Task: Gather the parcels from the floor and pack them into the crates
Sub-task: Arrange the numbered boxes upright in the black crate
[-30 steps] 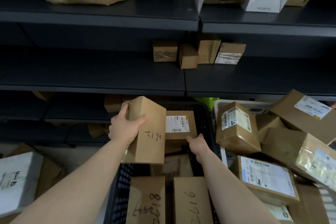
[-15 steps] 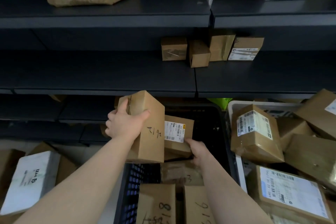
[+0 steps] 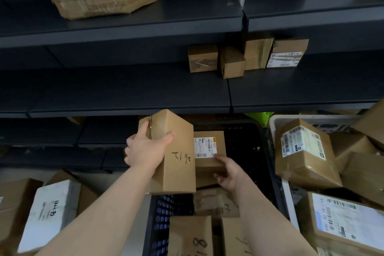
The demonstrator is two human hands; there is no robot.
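Your left hand [image 3: 145, 149] gripped the tall brown parcel [image 3: 176, 168] upright, thumb across its front and fingers round its far side, above the black crate's [image 3: 162, 218] left edge. Your right hand [image 3: 230, 174] curled its fingers round the lower right corner of the labelled parcel [image 3: 207, 166], inside that crate, just beside the tall one.

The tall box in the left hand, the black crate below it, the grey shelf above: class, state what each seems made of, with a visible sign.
Tall box: matt brown cardboard, seemingly; creased edges, pen writing on it.
Black crate: probably moulded plastic; its wall is a regular lattice of holes.
Grey shelf: likely painted metal; smooth, thin folded front lip.
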